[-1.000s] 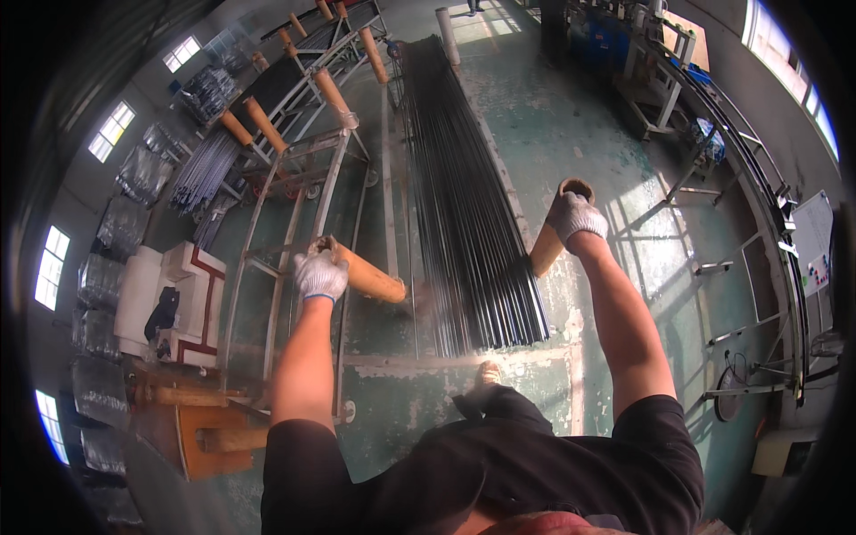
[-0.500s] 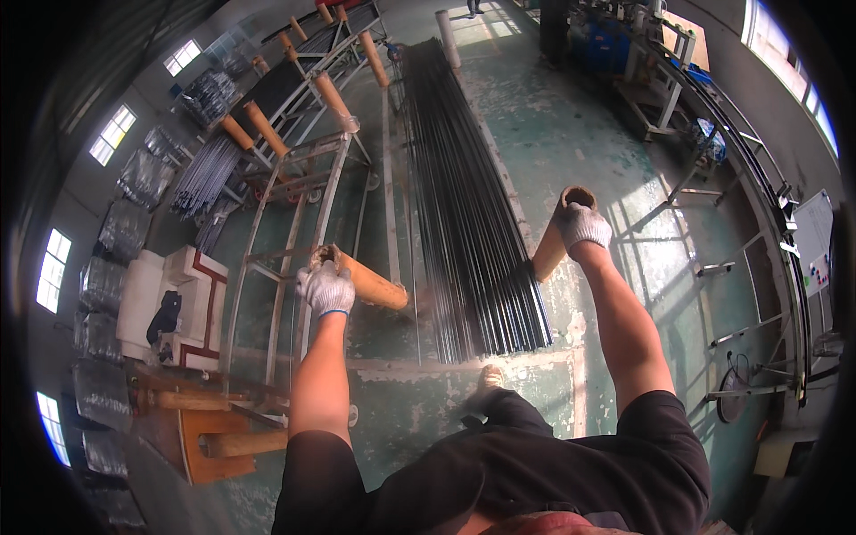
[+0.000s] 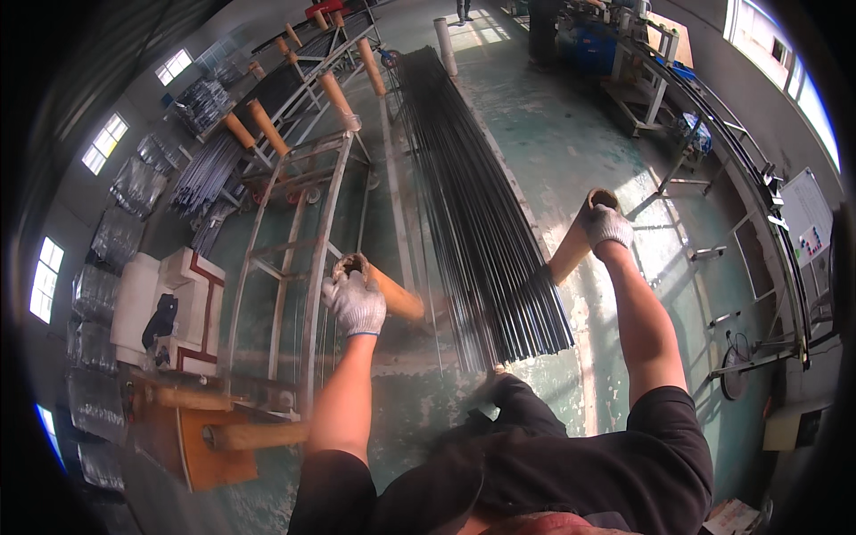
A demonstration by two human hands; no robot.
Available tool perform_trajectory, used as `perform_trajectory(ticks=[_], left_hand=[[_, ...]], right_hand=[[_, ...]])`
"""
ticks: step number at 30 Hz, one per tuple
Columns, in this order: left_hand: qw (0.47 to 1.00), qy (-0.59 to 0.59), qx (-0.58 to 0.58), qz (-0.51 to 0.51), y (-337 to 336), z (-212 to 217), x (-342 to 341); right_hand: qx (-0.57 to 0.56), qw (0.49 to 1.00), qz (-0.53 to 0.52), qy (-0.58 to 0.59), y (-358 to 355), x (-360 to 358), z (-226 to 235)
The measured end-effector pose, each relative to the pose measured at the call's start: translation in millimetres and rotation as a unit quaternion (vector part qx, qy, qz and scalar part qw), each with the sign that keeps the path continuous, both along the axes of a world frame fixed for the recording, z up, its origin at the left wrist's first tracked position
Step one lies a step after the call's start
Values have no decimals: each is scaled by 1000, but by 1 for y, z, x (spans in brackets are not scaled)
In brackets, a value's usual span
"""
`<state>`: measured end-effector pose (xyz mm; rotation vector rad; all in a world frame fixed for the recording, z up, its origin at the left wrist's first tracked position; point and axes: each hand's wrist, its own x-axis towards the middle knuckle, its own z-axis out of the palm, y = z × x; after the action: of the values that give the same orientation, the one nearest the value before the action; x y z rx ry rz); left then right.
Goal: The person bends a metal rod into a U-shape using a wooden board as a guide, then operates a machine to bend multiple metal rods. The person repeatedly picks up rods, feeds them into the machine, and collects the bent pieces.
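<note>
My left hand (image 3: 355,303), in a pale knitted glove, grips the open top of an orange-brown tube post (image 3: 397,296). My right hand (image 3: 611,226), gloved the same way, is closed on the rim of a matching tube post (image 3: 571,251). Between the two posts lies a long bundle of thin dark rods (image 3: 486,223), its near ends close to my feet. The rods run away from me, low over the floor. What carries the rods is mostly hidden beneath them.
To the left stands a metal frame rack (image 3: 332,209) with more tube posts (image 3: 337,98). A white box-like block (image 3: 152,294) and an orange board (image 3: 218,459) are also there. A workbench (image 3: 637,62) lines the right wall. A person (image 3: 465,9) stands far ahead.
Both hands, the two tube posts they grip and the near ends of the rods have shifted to the right in the view. Both hands have kept their grip.
</note>
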<state>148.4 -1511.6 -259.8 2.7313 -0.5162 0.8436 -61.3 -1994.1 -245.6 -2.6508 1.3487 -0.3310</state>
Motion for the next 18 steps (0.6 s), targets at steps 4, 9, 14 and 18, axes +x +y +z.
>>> perform_trajectory(ticks=[4,9,14,18], left_hand=[[1000,0,-16,-13,16,-6,-36],[997,78,-15,-15,39,0,-83],[996,82,-18,-11,53,10,-129],[999,47,-21,-16,71,3,-158]], right_hand=[[10,999,-49,15,17,-26,-2],[-2,999,-38,36,34,-68,-3],[8,999,-46,27,53,-110,2],[10,1000,-16,23,69,-143,4]])
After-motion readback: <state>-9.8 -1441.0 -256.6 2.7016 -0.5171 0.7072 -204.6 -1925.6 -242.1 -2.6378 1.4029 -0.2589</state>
